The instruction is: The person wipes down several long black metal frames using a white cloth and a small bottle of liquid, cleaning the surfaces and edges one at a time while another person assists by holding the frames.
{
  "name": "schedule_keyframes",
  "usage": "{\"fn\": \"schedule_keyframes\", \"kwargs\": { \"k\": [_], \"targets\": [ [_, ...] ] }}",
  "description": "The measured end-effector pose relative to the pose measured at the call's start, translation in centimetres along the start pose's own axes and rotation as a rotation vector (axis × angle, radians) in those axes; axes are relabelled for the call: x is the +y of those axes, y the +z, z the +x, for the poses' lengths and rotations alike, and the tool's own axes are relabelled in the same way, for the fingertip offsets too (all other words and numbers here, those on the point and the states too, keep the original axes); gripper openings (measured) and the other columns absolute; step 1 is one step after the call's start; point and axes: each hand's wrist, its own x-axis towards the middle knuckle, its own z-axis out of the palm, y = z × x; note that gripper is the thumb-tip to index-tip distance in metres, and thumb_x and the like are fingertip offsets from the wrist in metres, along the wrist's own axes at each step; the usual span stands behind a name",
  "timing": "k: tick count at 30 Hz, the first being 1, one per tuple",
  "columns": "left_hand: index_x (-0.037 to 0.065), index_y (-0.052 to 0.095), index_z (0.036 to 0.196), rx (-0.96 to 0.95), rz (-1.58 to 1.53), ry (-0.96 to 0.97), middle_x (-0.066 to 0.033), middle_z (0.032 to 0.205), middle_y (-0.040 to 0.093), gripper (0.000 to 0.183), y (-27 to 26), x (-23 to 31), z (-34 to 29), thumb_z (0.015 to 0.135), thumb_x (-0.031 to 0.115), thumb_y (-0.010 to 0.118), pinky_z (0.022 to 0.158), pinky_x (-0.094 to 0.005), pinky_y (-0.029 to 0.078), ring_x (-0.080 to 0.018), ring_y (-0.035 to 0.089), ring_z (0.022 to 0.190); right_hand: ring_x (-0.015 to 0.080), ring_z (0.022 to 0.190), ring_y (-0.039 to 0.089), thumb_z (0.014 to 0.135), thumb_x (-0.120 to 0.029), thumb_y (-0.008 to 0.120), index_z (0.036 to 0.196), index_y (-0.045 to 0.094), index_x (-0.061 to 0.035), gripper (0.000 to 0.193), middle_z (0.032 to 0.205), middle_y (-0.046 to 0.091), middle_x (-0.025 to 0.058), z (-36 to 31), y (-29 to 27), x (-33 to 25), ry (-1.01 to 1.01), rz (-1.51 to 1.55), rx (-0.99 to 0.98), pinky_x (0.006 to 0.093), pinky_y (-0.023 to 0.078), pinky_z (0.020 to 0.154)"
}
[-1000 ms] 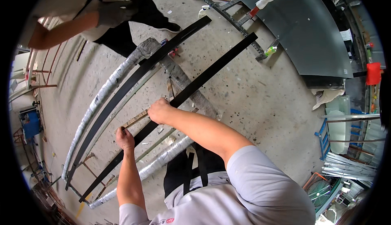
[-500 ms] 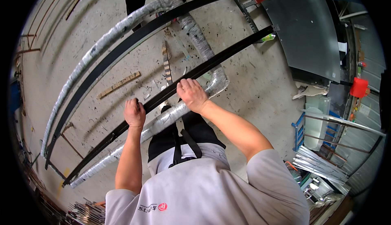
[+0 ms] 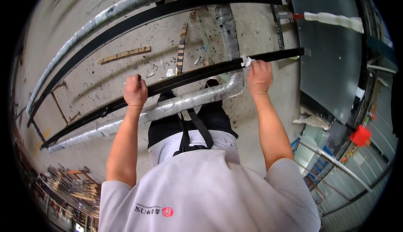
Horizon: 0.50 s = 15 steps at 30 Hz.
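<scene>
A long black metal profile [image 3: 191, 75] runs in front of me from lower left to upper right. My left hand [image 3: 135, 90] is closed in a fist over its left part, with a small dark bit beside the thumb that I cannot make out. Farther right, my right hand [image 3: 259, 77] is closed at the near edge of the bar. At its fingertips shows a crumpled white scrap [image 3: 247, 61], lying against the profile. A second black profile [image 3: 168, 8], gently curved in this view, lies beyond the first one.
Wrapped silvery rails [image 3: 184, 101] form a stand around and under the profiles. Wooden strips [image 3: 124, 54] and litter lie on the concrete floor. A large dark sheet [image 3: 323, 43] stands right, beside a white-wrapped bar [image 3: 333, 21]. Metal lengths [image 3: 71, 185] are piled lower left; a red object [image 3: 360, 135] is at right.
My right hand has moved right along the near profile, away from my left hand. The white scrap now shows at its fingers. My left hand stays at the bar; the view has turned.
</scene>
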Motion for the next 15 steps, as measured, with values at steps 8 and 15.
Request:
{"fn": "schedule_keyframes", "kwargs": {
  "k": [8, 15],
  "targets": [
    [0.007, 0.061, 0.094, -0.017, 0.184, -0.102, -0.0143, 0.084, 0.060, 0.009, 0.4, -0.2, -0.6, 0.085, 0.008, 0.063, 0.068, -0.0445, 0.049, -0.0369, 0.060, 0.077, 0.0344, 0.089, 0.065, 0.080, 0.001, 0.069, 0.096, 0.069, -0.0021, 0.016, 0.100, 0.063, 0.0154, 0.9, 1.6, 1.8, 0.021, 0.499, -0.109, 0.0425, 0.055, 0.077],
    [0.007, 0.056, 0.085, 0.019, 0.203, -0.107, -0.0148, 0.080, 0.058, 0.006, 0.6, 0.2, -0.6, 0.084, 0.009, 0.061, 0.068, -0.0474, 0.047, -0.0385, 0.058, 0.079, 0.0377, 0.093, 0.062, 0.081, -0.002, 0.058, 0.093, 0.066, -0.0053, 0.015, 0.093, 0.060, 0.0161, 0.6, 3.7, -8.4, -0.380, 0.657, -0.206, 0.0473, 0.054, 0.081]
  ]
}}
